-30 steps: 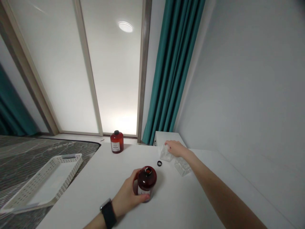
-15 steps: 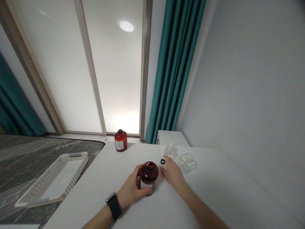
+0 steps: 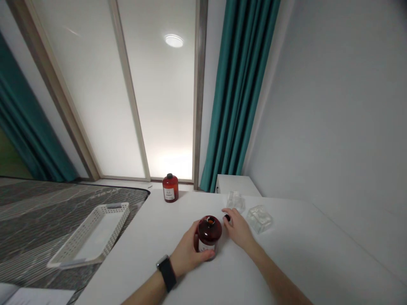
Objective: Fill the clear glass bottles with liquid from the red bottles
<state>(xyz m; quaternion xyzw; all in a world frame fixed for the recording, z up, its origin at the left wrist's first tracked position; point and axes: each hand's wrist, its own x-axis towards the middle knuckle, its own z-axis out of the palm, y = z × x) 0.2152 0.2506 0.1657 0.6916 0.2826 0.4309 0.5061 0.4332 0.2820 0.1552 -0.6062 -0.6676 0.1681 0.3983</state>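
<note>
An uncapped dark red-brown glass bottle [image 3: 210, 232] with a white label stands on the white table, and my left hand [image 3: 190, 250] is wrapped round its left side and front. Its round mouth faces up. Just to the right, my right hand [image 3: 238, 228] has its thumb and fingers round a small black cap [image 3: 227, 217]. Beyond that hand are two clear glass containers, one [image 3: 235, 201] behind the fingers and another [image 3: 259, 218] to the right. A second red bottle [image 3: 170, 189], with its black cap on, stands at the table's far left.
The white table [image 3: 152, 237] has its left edge beside a bed with dark striped cover. A white perforated basket [image 3: 92, 237] lies there. Behind the table stand a white cabinet [image 3: 237, 184] and a teal curtain [image 3: 235, 106]. A wall runs along the right.
My right hand's fingers have closed in on the black cap, which is now tipped and partly covered. My left hand keeps its hold on the bottle. The whole view has shifted slightly.
</note>
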